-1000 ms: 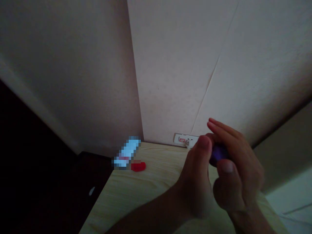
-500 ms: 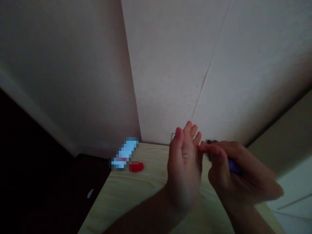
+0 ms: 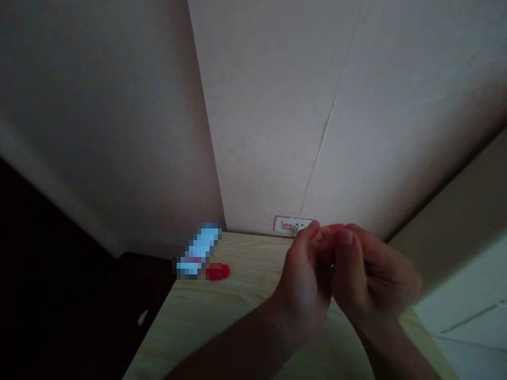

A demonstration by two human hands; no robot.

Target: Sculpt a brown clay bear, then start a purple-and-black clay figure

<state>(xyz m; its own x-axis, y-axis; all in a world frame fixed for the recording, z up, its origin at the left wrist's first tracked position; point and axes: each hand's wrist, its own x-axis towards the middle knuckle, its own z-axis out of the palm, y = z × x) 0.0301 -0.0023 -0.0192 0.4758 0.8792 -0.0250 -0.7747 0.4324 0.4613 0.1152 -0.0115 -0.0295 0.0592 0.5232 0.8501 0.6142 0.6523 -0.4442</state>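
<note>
My right hand (image 3: 374, 277) is closed above the pale wooden tabletop (image 3: 237, 327). A small dark purple-blue thing (image 3: 366, 268) shows within its grip; most of it is covered, so its kind is unclear. Against it on the left is my left hand (image 3: 303, 279), fingers bent inward and meeting the right fingers. What lies between the two hands, if anything, is hidden. To the left on the tabletop is a small red rounded object (image 3: 222, 272), partly blurred out.
Beside the red object, a bright pixelated rectangle (image 3: 200, 248) lies near the table's left edge. Low on the wall behind the hands is a white socket plate (image 3: 280, 225). A dark floor (image 3: 79, 316) drops away at left; a pale cabinet (image 3: 467, 295) stands right.
My left hand was stretched open; its fingers have now curled in. The right hand has moved left against it, covering more of the purple thing. The wall socket is now more visible.
</note>
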